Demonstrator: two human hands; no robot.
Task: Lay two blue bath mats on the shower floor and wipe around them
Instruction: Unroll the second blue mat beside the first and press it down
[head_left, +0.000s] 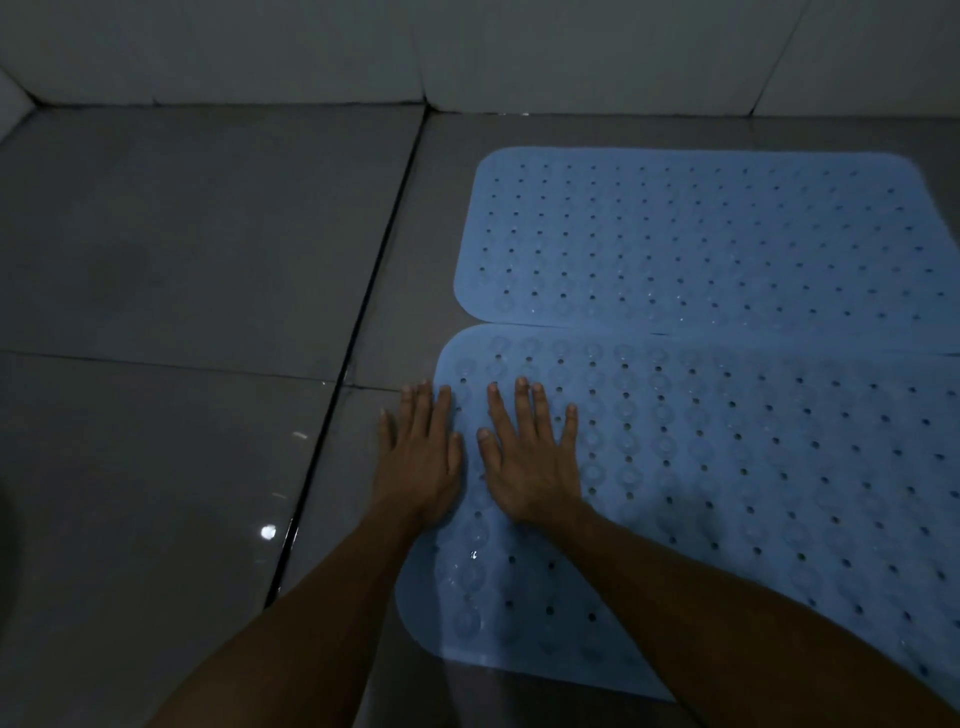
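Head view: the near mat (727, 493) is pressed flat by the left hand (418, 462) and right hand (535, 467), fingers straight, nothing held, so it sticks.

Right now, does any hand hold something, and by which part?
Nothing is held. Left hand and right hand lie flat, fingers straight, at the near mat left edge.

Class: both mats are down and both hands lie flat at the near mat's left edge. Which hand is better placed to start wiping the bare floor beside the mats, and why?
Left, probably. The left hand already straddles the near mat edge, fingers over the bare tile floor. The right hand rests wholly on the mat. No cloth is visible.
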